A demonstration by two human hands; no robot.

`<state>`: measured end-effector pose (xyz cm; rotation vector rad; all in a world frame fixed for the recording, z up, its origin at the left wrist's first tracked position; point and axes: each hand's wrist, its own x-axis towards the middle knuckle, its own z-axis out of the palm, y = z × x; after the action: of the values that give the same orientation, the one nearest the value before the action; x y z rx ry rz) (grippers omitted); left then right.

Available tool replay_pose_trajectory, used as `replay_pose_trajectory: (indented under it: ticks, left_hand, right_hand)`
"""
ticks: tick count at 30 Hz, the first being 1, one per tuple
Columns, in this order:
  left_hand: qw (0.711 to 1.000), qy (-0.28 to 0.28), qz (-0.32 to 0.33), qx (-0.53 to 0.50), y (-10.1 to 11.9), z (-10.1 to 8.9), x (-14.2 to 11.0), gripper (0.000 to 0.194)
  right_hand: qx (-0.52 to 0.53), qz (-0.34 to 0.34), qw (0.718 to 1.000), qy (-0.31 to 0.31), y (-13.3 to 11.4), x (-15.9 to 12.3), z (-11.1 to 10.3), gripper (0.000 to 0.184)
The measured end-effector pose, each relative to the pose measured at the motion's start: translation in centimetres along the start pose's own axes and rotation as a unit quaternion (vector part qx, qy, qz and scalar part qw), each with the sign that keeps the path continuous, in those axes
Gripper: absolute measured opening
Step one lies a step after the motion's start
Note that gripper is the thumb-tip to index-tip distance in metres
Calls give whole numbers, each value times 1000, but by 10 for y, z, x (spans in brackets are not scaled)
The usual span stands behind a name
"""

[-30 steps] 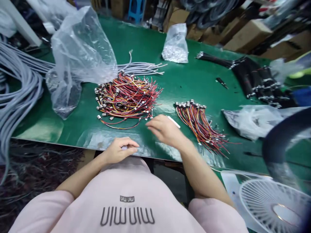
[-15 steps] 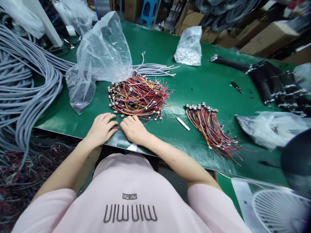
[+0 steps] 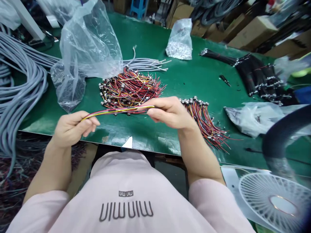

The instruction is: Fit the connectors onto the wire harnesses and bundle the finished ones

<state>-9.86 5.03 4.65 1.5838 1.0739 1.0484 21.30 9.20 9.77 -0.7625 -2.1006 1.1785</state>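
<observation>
The left hand is closed, thumb and fingers pinching one end of a multicoloured wire lead. The right hand is likewise closed on the opposite end, clamping it between thumb and fingertips. Red, yellow and dark strands are visible along the lead, which is held in a shallow arch above the front of the green tabletop. Both extreme ends are hidden by the hands; whether a connector is fitted cannot be told.

Directly behind the lead lies a tangled heap of wire harnesses with metal connectors, mostly to its left side. Beyond the right hand, a sorted bundle of harnesses lies with its connectors together at the far end, partly covered by the wrist. A clear plastic bag stands behind the heap, beside grey cables.
</observation>
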Motion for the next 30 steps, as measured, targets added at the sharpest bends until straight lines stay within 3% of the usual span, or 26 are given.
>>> replay_pose_trajectory:
  ticks: [2, 5, 8, 12, 16, 20, 22, 24, 26, 28, 30]
  left_hand:
    - [993, -113, -42, 14, -2, 9, 5, 25]
    - [952, -284, -112, 9, -3, 33, 12, 32]
    - [927, -352, -129, 11, -4, 63, 14, 37]
    - [929, -355, -57, 84, -3, 90, 20, 35]
    - [934, -297, 58, 189, 4, 96, 35, 33]
    - [933, -141, 181, 279, 16, 94, 38, 34]
    - [940, -118, 205, 245, 19, 97, 29, 34]
    - [956, -203, 158, 140, 17, 105, 15, 21]
    - [939, -344, 24, 13, 8, 120, 3, 26]
    - [928, -339, -113, -103, -5, 135, -3, 40]
    - [921, -282, -173, -203, -17, 146, -3, 49]
  right_hand:
    - [-56, 12, 998, -15, -14, -12, -3, 30]
    - [-159, 59, 983, -67, -15, -31, 9, 28]
    - [-167, 113, 977, -75, 0, -53, 26, 26]
    - [9, 160, 987, 25, 13, -88, 38, 31]
    - [161, 194, 952, 173, 15, -109, 51, 34]
    - [100, 162, 940, 283, 22, -111, 61, 28]
    - [55, 151, 945, 286, 27, -110, 61, 26]
    - [36, 148, 949, 276, 29, -111, 61, 25]
    - [28, 147, 953, 264, 29, -113, 61, 24]
    - [8, 145, 958, 247, 26, -115, 63, 24]
    - [-21, 141, 965, 221, 23, -116, 66, 26]
